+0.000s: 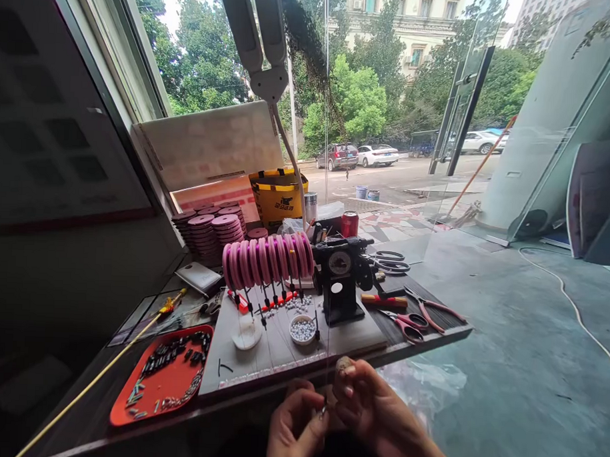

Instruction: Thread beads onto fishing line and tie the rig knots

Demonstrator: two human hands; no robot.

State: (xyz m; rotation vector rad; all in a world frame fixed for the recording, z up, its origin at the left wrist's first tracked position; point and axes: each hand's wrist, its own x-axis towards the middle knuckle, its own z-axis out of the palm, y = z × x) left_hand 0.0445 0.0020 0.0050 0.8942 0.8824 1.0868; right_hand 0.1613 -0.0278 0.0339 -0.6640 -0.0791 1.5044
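Note:
My left hand point(298, 425) is closed at the near edge of the bench, its thumb and finger pinching a small shiny metal piece point(322, 411). Beside it, my right hand point(373, 407) has its fingers curled; whatever they hold is too small to make out. A thin line point(327, 349) runs down from the winder toward both hands. Ahead of them stands a black hand-cranked winder point(339, 283), with a row of pink foam spools point(268, 259) on its shaft. Lines with small black pieces hang from the spools. A round dish point(302, 330) of whitish beads sits below.
An orange tray point(154, 383) of small black and metal parts lies at left, near a yellow stick point(99, 381). Red-handled scissors point(406, 323), pliers point(429, 309) and black scissors point(391, 261) lie right. Stacked pink spools point(219, 229), a yellow bag point(280, 201) and a red can point(350, 223) stand behind.

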